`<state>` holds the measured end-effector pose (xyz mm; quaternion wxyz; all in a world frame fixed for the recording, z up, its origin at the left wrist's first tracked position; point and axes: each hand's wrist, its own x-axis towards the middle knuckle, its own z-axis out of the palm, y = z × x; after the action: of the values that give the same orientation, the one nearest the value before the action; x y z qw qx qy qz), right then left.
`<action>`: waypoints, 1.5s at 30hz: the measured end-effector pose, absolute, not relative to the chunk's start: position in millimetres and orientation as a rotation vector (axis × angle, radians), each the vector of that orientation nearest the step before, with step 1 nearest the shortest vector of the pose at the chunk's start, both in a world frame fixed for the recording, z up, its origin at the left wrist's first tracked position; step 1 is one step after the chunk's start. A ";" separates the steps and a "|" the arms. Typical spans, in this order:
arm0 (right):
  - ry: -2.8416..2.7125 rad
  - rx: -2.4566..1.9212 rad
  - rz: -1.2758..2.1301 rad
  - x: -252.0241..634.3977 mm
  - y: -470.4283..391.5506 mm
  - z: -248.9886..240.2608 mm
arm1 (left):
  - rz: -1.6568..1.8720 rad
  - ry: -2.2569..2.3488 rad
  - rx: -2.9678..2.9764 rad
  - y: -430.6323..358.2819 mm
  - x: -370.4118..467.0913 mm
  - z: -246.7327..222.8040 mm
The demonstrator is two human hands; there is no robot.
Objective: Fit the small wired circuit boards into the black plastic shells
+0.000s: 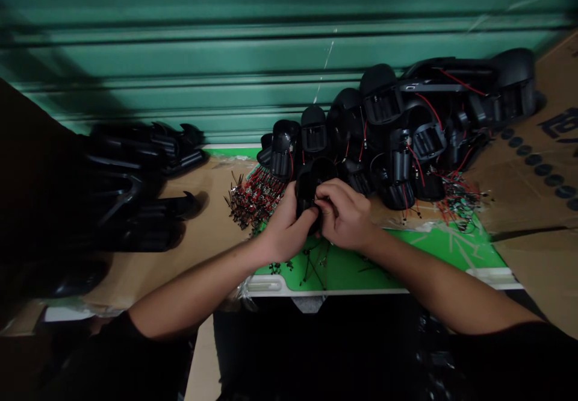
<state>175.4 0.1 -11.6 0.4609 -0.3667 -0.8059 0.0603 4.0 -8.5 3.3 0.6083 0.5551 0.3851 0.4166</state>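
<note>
A black plastic housing (307, 185) is held up over the green mat (289, 274), near the middle of the view. My left hand (289, 226) wraps round its left side, with the thumb across the lower part. My right hand (343, 211) is at its right side, thumb and fingers pinched together at the housing's edge; what lies between them is too small and dark to make out. Just left of the hands is a pile of short red and black wires (255, 199). A few dark wires (313, 265) lie on the mat below the hands.
Black housings with red wires (400, 154) are heaped behind and to the right, beside a second wire pile (460, 199). More black parts (130, 208) lie on cardboard at left. A cardboard box (537, 166) stands at right, and a green ribbed wall (203, 58) rises behind.
</note>
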 end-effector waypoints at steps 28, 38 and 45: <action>-1.192 -0.992 1.493 183.5 14.6 -5.1 | 0.889 0.838 1.328 -3.1 2.0 -0.7; -1.114 -0.839 1.509 187.5 13.4 6.9 | 0.900 0.866 1.120 1.0 1.0 7.7; -1.143 -0.855 1.567 182.0 13.7 -0.3 | 0.944 0.864 1.075 2.5 -2.3 11.8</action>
<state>182.0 13.7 -0.3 0.4891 -0.3519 -0.4703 0.6448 -2.3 2.5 11.8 0.6707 0.4771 0.3834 0.4190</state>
